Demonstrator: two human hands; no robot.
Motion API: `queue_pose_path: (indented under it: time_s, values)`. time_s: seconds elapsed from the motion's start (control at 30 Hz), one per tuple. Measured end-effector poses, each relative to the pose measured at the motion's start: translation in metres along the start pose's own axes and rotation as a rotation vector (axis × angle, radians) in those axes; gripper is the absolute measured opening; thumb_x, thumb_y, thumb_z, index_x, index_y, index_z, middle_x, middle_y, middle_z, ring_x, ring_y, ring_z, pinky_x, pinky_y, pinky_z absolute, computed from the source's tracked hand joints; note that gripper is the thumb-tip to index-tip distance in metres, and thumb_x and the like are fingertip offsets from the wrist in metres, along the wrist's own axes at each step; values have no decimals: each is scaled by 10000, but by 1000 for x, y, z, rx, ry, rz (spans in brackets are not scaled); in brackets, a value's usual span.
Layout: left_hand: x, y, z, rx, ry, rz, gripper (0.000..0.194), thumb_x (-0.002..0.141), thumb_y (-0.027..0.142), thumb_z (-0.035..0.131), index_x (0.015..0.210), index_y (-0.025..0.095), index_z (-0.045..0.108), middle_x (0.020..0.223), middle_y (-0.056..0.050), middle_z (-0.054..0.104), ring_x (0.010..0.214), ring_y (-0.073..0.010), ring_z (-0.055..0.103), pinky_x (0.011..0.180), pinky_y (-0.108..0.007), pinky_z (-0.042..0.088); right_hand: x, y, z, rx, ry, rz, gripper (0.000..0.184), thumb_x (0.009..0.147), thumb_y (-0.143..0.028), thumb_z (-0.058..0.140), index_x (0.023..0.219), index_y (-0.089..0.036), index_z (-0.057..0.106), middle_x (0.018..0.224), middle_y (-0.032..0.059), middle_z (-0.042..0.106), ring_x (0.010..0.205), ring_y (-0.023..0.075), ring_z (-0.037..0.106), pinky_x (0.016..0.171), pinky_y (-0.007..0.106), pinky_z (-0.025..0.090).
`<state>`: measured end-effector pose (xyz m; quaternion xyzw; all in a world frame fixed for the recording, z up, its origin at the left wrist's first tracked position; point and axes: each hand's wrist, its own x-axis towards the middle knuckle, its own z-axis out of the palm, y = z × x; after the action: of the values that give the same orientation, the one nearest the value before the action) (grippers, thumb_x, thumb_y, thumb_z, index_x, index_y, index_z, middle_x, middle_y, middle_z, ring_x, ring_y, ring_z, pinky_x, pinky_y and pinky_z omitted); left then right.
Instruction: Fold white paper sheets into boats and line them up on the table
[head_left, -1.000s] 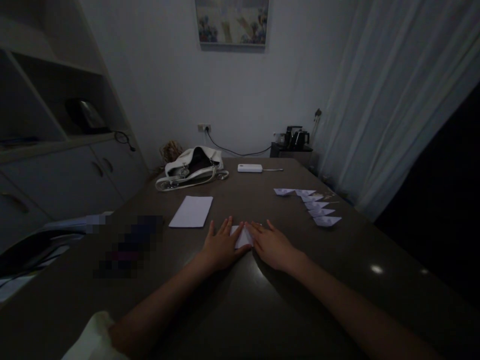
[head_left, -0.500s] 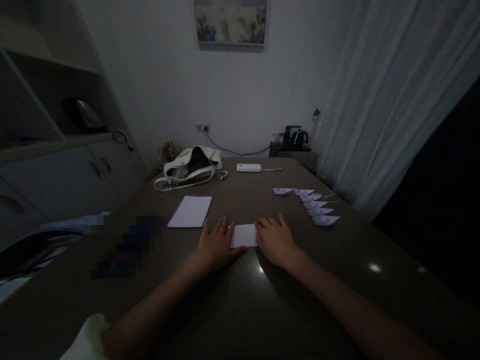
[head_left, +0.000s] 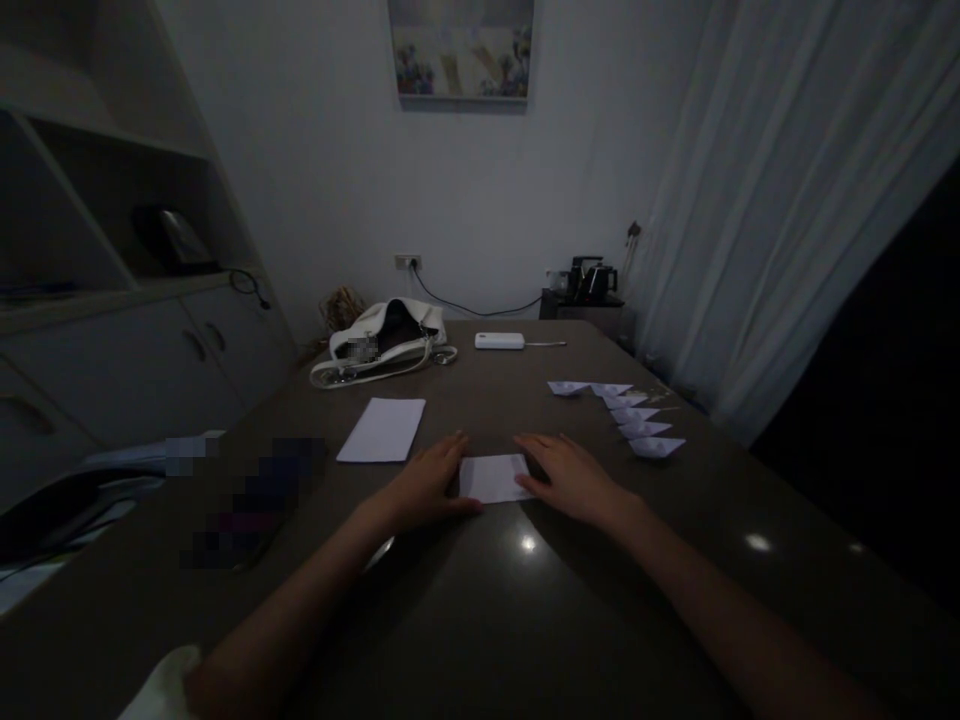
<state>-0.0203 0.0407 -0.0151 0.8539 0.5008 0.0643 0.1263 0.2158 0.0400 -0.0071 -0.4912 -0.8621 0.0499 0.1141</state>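
A small folded sheet of white paper [head_left: 492, 479] lies flat on the table between my hands. At its left end is my left hand [head_left: 426, 482], fingers stretched forward and the thumb along the paper's near edge. My right hand [head_left: 574, 478] is at the other end, its thumb over the paper and its fingers extended past the far corner. Both hands look open, thumbs apart from the fingers. Beyond my left hand lies a stack of white paper [head_left: 382, 430]. Several folded paper boats [head_left: 655, 447] stand in a line to the right.
A white handbag [head_left: 390, 340] sits at the far left of the dark table [head_left: 480, 630], with a white power bank [head_left: 499, 341] and short cable to its right. A blurred dark object [head_left: 262, 500] lies on the left. Kettles [head_left: 598, 281] stand beyond the far end.
My right hand has shifted outward, with its fingers turned inward and its thumb over the paper. My left fingers have come closer together. The view has tilted up slightly.
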Motion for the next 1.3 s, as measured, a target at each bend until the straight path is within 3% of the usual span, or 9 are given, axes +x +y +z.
queue_pose_path:
  time_s: [0.1, 0.2, 0.4, 0.63, 0.8, 1.0, 1.3]
  values:
    - [2, -5, -4, -99, 17, 107, 806, 709, 556, 631, 1356, 149, 378, 1419, -129, 388, 1283, -250, 382, 1058, -347, 314, 0, 10, -1, 93, -22, -107, 646, 776, -438, 613, 1339, -173, 442, 1396, 102, 438, 1264, 242, 414, 1047, 384, 326]
    - [4, -5, -5, -145, 16, 142, 683, 729, 507, 635, 1302, 185, 448, 1286, -106, 523, 1151, -246, 497, 969, -348, 396, 0, 17, 3, 175, -77, -170, 713, 739, -493, 642, 1348, -188, 432, 1424, 104, 396, 1292, 252, 379, 1052, 392, 317]
    - [6, -5, -4, -133, 47, 200, 537, 763, 426, 626, 1233, 191, 513, 1200, -109, 565, 1065, -256, 524, 893, -366, 414, 3, 22, 10, 297, -70, -213, 639, 752, -473, 644, 1308, -210, 473, 1303, 96, 527, 1181, 252, 485, 993, 399, 372]
    - [6, -2, -4, -101, 72, 245, 409, 834, 393, 542, 1184, 184, 569, 1116, -111, 615, 999, -247, 560, 860, -345, 410, 6, 25, 11, 294, -48, -235, 567, 763, -452, 641, 1269, -231, 514, 1248, 90, 565, 1126, 259, 520, 950, 407, 398]
    - [6, -1, -5, -66, 73, 246, 499, 773, 522, 590, 1150, 195, 591, 1122, -110, 620, 1019, -271, 556, 866, -356, 399, 6, 28, 13, 290, -28, -243, 518, 786, -453, 611, 1240, -213, 544, 1251, 101, 571, 1126, 267, 531, 946, 404, 401]
    - [8, -6, -3, -118, 80, 241, 436, 799, 464, 582, 1134, 186, 597, 1123, -111, 613, 1023, -259, 551, 871, -353, 401, 5, 27, 11, 299, -15, -253, 451, 822, -444, 567, 1202, -201, 574, 1226, 111, 590, 1111, 272, 545, 934, 408, 409]
    - [10, -8, 3, -232, 105, 220, 581, 689, 438, 694, 1191, 200, 524, 1115, -98, 556, 1008, -267, 523, 850, -385, 427, 6, 24, 10, 334, -31, -229, 596, 731, -467, 666, 1256, -223, 527, 1238, 101, 561, 1123, 261, 520, 943, 412, 410]
